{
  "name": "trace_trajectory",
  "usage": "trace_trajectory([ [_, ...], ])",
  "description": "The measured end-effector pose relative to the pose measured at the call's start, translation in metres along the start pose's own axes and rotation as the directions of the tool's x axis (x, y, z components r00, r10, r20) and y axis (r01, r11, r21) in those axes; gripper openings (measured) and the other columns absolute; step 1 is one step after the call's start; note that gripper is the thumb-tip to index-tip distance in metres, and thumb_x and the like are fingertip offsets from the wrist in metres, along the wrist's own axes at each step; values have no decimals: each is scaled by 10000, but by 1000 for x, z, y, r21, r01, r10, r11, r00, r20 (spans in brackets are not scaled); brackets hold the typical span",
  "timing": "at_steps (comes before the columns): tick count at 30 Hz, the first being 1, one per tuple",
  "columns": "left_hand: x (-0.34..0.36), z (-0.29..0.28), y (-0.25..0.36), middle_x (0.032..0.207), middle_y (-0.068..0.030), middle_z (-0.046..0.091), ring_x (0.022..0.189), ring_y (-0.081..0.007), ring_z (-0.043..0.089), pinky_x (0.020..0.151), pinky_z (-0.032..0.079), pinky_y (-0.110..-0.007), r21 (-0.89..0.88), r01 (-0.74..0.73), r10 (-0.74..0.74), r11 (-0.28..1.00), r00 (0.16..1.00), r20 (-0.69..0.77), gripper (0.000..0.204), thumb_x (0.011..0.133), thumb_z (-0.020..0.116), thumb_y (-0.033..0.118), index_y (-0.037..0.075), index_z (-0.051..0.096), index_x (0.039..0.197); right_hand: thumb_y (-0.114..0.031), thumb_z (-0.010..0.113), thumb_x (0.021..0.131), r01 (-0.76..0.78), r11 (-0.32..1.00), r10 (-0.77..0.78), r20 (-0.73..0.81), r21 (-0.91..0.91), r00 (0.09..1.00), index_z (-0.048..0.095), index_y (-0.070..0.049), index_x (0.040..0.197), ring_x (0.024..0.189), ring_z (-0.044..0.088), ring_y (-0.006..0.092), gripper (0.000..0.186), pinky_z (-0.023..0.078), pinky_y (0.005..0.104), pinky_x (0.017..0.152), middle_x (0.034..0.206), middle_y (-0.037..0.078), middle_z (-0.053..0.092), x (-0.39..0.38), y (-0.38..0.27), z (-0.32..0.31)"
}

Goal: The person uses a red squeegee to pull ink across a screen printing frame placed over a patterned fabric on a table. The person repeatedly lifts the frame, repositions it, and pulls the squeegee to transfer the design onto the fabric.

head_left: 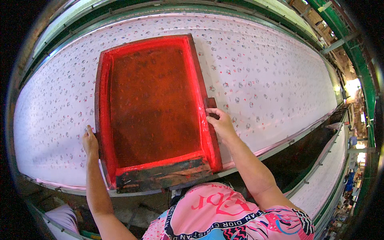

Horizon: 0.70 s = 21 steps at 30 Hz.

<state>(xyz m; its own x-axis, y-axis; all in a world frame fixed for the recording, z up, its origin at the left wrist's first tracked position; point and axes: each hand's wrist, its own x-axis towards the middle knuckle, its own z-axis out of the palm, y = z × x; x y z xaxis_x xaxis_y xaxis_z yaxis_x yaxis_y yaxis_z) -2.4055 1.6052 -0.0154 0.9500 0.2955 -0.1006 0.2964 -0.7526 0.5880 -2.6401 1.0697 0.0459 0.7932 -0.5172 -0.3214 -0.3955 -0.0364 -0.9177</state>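
Note:
A large screen-printing frame (156,100) lies on white printed fabric (256,72). Its mesh is dark orange-brown, bordered by wet-looking bright red ink, with a dark, stained strip along the near end. My left hand (91,143) grips the frame's left side near its lower part; some of its fingers are hidden. Across from it, my right hand (222,123) is closed on the right side, thumb and forefinger curled at the edge just below a small dark block (211,104). Small grey and red motifs cover the fabric around the frame.
The fabric is stretched over a long table, whose near rail (276,149) runs past my body. Another long fabric-covered table (320,176) stands to the right behind me. Green metal beams (352,44) rise at the far right.

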Motion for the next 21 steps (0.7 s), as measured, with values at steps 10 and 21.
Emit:
trace_trajectory([
  [10,10,-6,-5,793,-236,681,775,-326,608,799,482,-513,38,-91,92,995,996,-16,833,1125,482,630,-148,736,971,-125,763,990,13,990,-24,78,138,997,737,-11,1312,1150,671,160,342,506,323,1052,1236,70,753,-14,-38,-15],
  [21,-84,19,132,719,-43,584,577,-222,557,575,517,-407,-516,280,-183,810,955,231,699,1028,604,745,101,617,757,-181,793,970,185,980,-181,-55,79,982,780,-5,1225,1092,702,175,310,533,344,1001,1167,100,792,22,-53,-145],
])
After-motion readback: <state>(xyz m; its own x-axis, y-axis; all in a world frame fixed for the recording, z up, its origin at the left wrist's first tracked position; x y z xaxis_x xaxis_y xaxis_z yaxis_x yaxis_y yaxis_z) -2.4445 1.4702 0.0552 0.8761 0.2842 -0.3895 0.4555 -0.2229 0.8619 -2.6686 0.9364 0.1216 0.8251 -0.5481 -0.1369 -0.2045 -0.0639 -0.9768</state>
